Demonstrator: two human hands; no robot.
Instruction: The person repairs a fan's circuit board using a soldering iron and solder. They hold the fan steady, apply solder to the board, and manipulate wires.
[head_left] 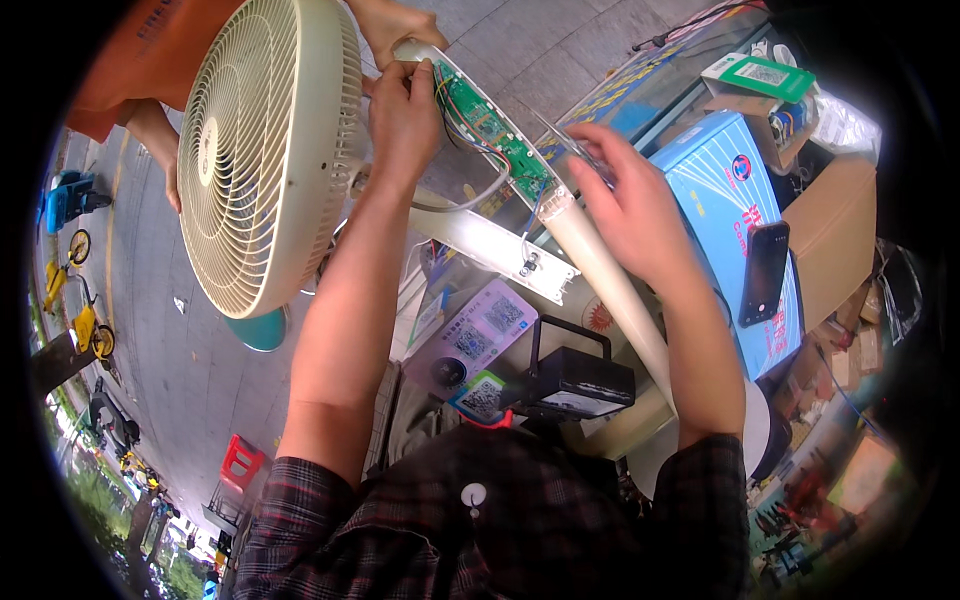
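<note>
Bunching its fingertips tightly at the upper end of an opened cream housing (512,127), the left hand (405,115) works over the green circuit board (487,125) inside; whether it pinches a wire or only the rim, I cannot tell. Coloured wires (452,118) run along the board, just below those fingertips. The right hand (625,195) curls its fingers around a slender metal tool (573,147), held near the housing's lower end, where it meets a cream pole (610,275) slanting toward the person. A fan head (255,150) with a round slatted cage stands left of the left forearm, and another person's hand (400,25) is at the housing's top. Below the board lies a long white cover piece (480,240). To the right, a dark phone (766,272) rests on a blue box (705,185); nearer the person sit a purple card (475,335) and a black lamp-like device (583,375).
</note>
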